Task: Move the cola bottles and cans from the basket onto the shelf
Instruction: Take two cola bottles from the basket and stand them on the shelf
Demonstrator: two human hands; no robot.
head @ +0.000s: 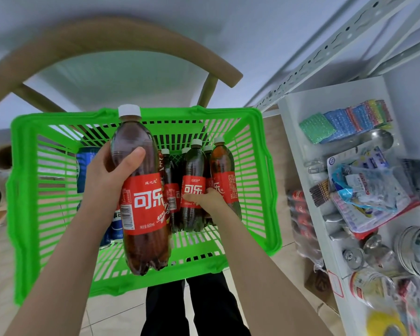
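Observation:
A green plastic basket [260, 180] stands in front of me on a chair. My left hand [107, 175] grips a cola bottle [141, 214] with a red label and white cap, lifted above the basket. My right hand [209, 201] reaches into the basket and its fingers curl round a standing cola bottle [193, 170]. Several more cola bottles [224, 180] stand beside it. Blue cola cans [84, 166] lie at the basket's left side, partly hidden by my left arm.
A white metal shelf [298, 151] stands to the right, holding sponges [344, 122], packaged goods [374, 192], metal cups and jars. Red cola bottles [300, 209] sit on a lower level. The chair's wooden backrest [112, 47] curves behind the basket. My dark trouser legs show below.

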